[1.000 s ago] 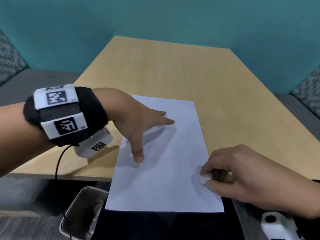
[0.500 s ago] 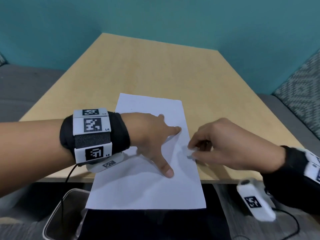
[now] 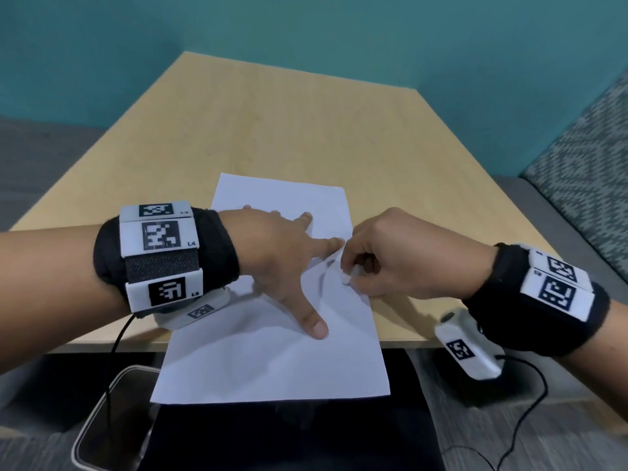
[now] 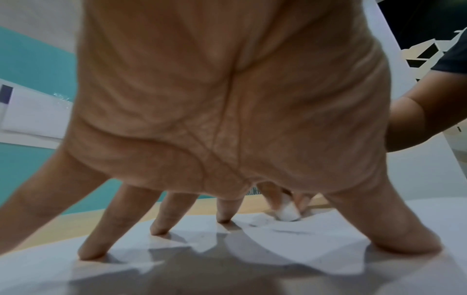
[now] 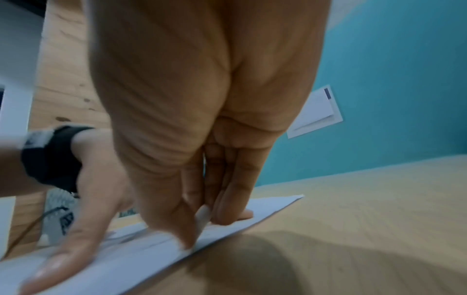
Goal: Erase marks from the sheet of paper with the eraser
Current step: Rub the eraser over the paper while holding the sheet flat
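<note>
The left hand [image 3: 282, 263] presses spread, straight fingers flat on the sheet of paper [image 3: 272, 365] lying on the table [image 3: 272, 130]. The right hand [image 3: 401, 263] pinches the white eraser [image 3: 347, 277] against the sheet's right edge.

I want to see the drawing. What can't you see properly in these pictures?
- Marks on the paper: too faint and small in the head view, smeared in the right wrist view.
- Eraser: mostly hidden inside the right hand.
- Paper under the left hand: covered.
</note>
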Available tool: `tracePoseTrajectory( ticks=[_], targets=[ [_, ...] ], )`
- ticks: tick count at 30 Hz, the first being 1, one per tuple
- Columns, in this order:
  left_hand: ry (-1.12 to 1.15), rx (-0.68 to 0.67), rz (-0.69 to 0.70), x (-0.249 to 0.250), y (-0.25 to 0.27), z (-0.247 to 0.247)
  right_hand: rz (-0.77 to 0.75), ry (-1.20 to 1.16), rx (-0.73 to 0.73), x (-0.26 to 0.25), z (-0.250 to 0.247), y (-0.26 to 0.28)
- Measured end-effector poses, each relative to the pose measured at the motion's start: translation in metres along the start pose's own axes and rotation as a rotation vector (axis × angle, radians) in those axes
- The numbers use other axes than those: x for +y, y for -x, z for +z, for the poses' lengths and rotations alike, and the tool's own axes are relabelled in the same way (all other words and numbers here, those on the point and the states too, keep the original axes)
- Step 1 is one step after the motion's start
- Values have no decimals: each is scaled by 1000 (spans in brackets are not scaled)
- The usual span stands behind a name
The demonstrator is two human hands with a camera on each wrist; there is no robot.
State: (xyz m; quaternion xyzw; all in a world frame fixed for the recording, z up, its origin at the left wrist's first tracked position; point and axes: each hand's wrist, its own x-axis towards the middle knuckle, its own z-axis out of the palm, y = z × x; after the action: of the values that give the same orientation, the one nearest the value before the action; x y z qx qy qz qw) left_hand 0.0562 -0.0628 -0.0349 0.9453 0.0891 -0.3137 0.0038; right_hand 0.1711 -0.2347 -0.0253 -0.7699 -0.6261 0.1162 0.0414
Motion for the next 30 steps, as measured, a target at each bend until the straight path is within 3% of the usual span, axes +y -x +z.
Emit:
tracePoseTrajectory(
  ticks=[2, 7, 12, 18, 22, 27, 30],
  targets=[
    [-7, -5, -4, 0, 0, 0, -1, 26, 16, -3, 1, 2],
    [-1, -10, -22, 2, 1, 1, -43, -15, -138, -13, -4, 11],
    [1, -9, -28, -1, -2, 2, 68, 107, 44, 4, -2, -14],
    [-12, 3, -28, -2, -4, 4, 5, 46, -102, -10, -4, -7],
    [-7, 21, -19, -3, -4, 5, 65, 96, 20, 0, 0, -18],
    [14, 15, -13, -3, 0, 5, 5, 20, -65, -11, 2, -3],
    [75, 0, -17, -7, 1, 3, 58, -12, 19, -4, -6, 6]
  ],
)
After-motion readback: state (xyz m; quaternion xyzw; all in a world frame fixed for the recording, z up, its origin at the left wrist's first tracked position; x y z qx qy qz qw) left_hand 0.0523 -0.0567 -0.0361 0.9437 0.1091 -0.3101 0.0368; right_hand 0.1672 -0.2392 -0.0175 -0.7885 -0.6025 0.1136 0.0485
